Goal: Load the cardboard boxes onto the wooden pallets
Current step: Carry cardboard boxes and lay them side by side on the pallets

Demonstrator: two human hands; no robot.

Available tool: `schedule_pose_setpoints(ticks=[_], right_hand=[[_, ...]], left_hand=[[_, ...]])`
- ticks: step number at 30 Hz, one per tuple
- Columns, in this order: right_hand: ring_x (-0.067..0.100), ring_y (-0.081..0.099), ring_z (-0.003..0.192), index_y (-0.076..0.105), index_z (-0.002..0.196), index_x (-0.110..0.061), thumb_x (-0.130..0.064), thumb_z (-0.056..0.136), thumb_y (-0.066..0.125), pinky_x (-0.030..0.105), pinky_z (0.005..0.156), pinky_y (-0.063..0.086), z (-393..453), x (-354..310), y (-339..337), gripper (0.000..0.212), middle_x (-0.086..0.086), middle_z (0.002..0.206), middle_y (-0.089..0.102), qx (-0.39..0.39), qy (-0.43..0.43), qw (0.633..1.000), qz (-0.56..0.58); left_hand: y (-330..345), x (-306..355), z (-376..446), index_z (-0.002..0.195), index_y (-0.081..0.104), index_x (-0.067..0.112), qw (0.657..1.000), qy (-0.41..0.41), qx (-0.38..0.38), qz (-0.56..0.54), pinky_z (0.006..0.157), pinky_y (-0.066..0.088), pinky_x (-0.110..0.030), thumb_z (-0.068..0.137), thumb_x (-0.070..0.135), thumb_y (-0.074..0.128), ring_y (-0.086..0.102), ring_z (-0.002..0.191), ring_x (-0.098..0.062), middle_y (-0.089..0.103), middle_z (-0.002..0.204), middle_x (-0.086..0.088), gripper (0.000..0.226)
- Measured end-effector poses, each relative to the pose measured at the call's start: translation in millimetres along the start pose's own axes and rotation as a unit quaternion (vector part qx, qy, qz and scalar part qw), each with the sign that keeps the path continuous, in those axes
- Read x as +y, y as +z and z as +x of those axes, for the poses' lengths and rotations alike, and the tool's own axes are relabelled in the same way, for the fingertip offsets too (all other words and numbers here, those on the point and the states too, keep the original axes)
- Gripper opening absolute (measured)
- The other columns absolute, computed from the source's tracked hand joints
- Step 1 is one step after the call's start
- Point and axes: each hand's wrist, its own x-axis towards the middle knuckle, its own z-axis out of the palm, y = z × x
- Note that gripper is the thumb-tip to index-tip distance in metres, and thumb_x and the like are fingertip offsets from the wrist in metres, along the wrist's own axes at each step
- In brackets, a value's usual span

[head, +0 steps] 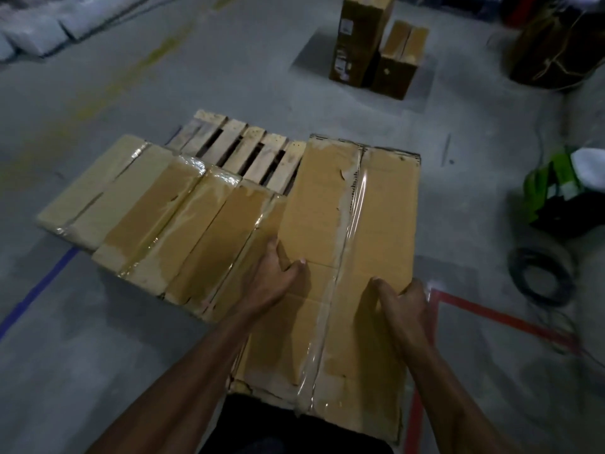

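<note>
Blue tape line (39,290) on bare concrete, far out left of the left hand. Three taped cardboard boxes (154,221) side by side, just left of and beyond that hand, lying flat on the wooden pallet (248,152); nearest of them touching the long box at its left edge. Bare pallet slats beyond those boxes, up ahead of both hands. Left hand (275,280) on the left edge of the long cardboard box (350,240), fingers curled down over the side, thumb lying flat on the top face: a firm hold. Long box stretching away from the body between the two hands, clear tape down its middle, far end over the pallet's right side, near end against the body. Right hand (406,303) on the box's right edge, fingers hooked over the side, thumb spread on top, likewise gripping. Red tape corner (491,312) on the floor just right of the right hand. Coil of black cable (540,276) further right, green and white bag (556,188) beyond it. Two upright boxes (376,44) well ahead of the hands, standing together on the floor.
</note>
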Motion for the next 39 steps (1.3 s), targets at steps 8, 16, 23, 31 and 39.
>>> schedule_pose_setpoints(ticks=[8, 16, 23, 31, 39], right_hand=[[0.03, 0.059, 0.107, 0.05, 0.128, -0.016, -0.056, 0.083, 0.065, 0.049, 0.093, 0.052, 32, 34, 42, 0.062, 0.002, 0.115, 0.061, 0.013, 0.076, 0.997, -0.012], [0.022, 0.057, 0.104, 0.046, 0.115, -0.028, -0.045, 0.088, 0.068, 0.05, 0.095, 0.05, 85, 106, 125, 0.038, -0.009, 0.103, 0.056, 0.018, 0.127, 0.992, 0.001], [0.029, 0.057, 0.11, 0.05, 0.127, -0.015, -0.046, 0.089, 0.068, 0.048, 0.095, 0.049, 127, 158, 194, 0.053, -0.001, 0.111, 0.056, 0.033, 0.14, 0.99, -0.001], [0.028, 0.055, 0.115, 0.046, 0.133, -0.018, -0.05, 0.088, 0.066, 0.051, 0.1, 0.047, 162, 199, 245, 0.059, -0.003, 0.117, 0.055, 0.036, 0.119, 0.992, 0.019], [0.023, 0.052, 0.116, 0.043, 0.137, -0.021, -0.05, 0.088, 0.066, 0.053, 0.103, 0.045, 173, 223, 274, 0.062, -0.007, 0.117, 0.051, 0.038, 0.129, 0.99, 0.033]], left_hand=[[30, -44, 51, 0.145, 0.029, 0.03, 0.997, -0.013, -0.049, 0.052, 0.101, 0.046, -0.046, 0.076, 0.07, 0.056, 0.057, 0.118, -0.023, 0.059, 0.131, 0.004, 0.084], [81, -137, 123, 0.149, 0.027, 0.018, 0.994, -0.022, -0.083, 0.062, 0.102, 0.044, -0.041, 0.089, 0.051, 0.062, 0.05, 0.128, -0.03, 0.051, 0.142, -0.007, 0.077], [110, -206, 174, 0.153, 0.024, 0.015, 0.993, -0.03, -0.113, 0.014, 0.108, 0.042, -0.043, 0.089, 0.047, 0.065, 0.047, 0.131, -0.022, 0.046, 0.146, -0.005, 0.082], [137, -257, 215, 0.157, 0.005, 0.015, 0.992, 0.028, -0.088, 0.087, 0.115, 0.006, -0.026, 0.092, 0.038, 0.063, 0.003, 0.15, -0.016, 0.008, 0.164, -0.002, 0.09], [150, -289, 221, 0.156, 0.005, 0.015, 0.99, 0.046, -0.063, 0.118, 0.119, 0.005, -0.035, 0.091, 0.037, 0.065, -0.01, 0.15, -0.016, -0.003, 0.164, -0.002, 0.091]])
